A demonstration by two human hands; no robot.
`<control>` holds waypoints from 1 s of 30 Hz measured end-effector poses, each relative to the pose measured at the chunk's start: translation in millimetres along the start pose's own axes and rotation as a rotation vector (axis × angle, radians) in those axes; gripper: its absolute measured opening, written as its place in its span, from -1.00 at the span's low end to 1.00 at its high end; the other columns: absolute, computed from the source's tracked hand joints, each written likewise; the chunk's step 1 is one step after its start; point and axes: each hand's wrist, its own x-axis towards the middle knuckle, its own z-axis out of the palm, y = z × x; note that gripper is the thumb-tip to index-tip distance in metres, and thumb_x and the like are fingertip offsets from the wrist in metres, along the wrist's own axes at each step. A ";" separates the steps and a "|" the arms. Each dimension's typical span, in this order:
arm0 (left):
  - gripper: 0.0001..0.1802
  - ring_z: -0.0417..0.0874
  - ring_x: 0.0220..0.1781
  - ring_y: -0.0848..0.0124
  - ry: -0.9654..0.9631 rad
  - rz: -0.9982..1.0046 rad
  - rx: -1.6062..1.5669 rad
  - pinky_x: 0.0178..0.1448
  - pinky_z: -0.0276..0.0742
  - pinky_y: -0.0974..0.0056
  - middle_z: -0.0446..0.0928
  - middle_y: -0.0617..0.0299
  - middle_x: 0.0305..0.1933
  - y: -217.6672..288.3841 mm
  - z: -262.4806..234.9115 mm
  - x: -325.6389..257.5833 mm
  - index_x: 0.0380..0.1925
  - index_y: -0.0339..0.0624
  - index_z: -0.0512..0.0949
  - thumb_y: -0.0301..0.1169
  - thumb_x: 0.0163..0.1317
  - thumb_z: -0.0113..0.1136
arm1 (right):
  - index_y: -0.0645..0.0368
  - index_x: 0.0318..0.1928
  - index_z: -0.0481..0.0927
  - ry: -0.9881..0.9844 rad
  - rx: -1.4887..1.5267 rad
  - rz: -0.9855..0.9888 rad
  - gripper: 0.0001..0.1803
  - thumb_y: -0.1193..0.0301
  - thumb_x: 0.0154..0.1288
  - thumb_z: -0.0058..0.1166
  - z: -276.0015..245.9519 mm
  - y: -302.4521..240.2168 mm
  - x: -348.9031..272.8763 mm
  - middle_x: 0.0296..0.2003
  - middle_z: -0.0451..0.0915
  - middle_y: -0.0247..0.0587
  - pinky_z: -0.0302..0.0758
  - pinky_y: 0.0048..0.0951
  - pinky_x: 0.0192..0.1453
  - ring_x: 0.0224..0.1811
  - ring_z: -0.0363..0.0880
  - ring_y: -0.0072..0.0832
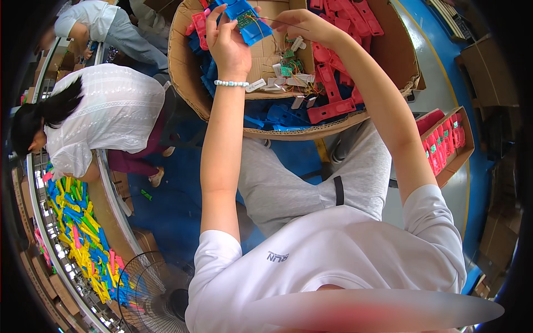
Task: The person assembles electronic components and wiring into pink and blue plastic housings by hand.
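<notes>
My left hand (229, 49) grips a blue plastic casing (252, 32), holding it tilted over a cardboard box. A small green circuit board (245, 20) with thin wires lies against the casing. My right hand (304, 23) comes in from the right with fingers bent together beside the casing. A thin dark wire runs from the board across to these fingers; whether they pinch it is too small to make out. Below both hands, an inner cardboard tray (260, 69) holds several wired green boards (290, 67) and white plastic parts (300, 80).
The large cardboard box (191, 91) holds red casings (328, 83) and blue casings (286, 115). A smaller box (463, 150) of red parts stands at the right. On the left, a co-worker (105, 108) leans over a bench with colourful plastic pieces (83, 233); a fan (158, 294) stands nearby.
</notes>
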 end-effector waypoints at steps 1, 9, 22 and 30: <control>-0.56 0.60 0.05 -0.17 -0.009 0.005 -0.004 0.05 0.63 -0.29 0.45 -0.13 0.10 -6.8 5.4 3.9 0.12 -0.08 0.36 -0.59 0.22 -0.13 | 0.26 0.12 0.49 -0.016 0.162 0.094 -0.52 0.49 0.14 0.19 -8.0 20.1 -6.7 0.07 0.55 -0.11 0.54 -0.38 0.12 0.16 0.48 -0.39; -0.61 0.60 0.05 -0.15 0.056 0.043 -0.050 0.05 0.63 -0.28 0.43 -0.12 0.09 -6.2 -3.0 7.1 0.08 -0.12 0.32 -0.58 0.24 -0.13 | 0.14 0.05 0.59 0.094 -0.123 -0.041 -0.54 0.34 0.12 0.31 33.7 21.0 1.1 -0.04 0.64 -0.16 0.55 -0.33 0.10 0.03 0.59 -0.41; -0.59 0.61 0.01 -0.15 0.035 0.082 -0.005 0.00 0.66 -0.25 0.38 -0.09 0.15 -8.3 -5.2 4.1 0.10 -0.13 0.30 -0.60 0.22 -0.11 | 0.22 0.05 0.56 0.160 0.208 0.052 -0.56 0.46 0.14 0.33 29.9 9.7 -0.4 -0.30 0.62 -0.36 0.49 -0.55 -0.28 -0.30 0.56 -0.67; -0.61 0.63 0.00 -0.08 0.070 0.203 0.168 0.03 0.66 -0.11 0.43 -0.06 0.11 -14.8 -8.4 6.7 0.09 -0.19 0.29 -0.65 0.25 -0.14 | 0.21 0.17 0.44 0.032 0.291 0.261 -0.53 0.32 0.31 0.20 27.2 5.5 -2.9 -0.24 0.59 -0.29 0.48 -0.51 -0.24 -0.35 0.52 -0.60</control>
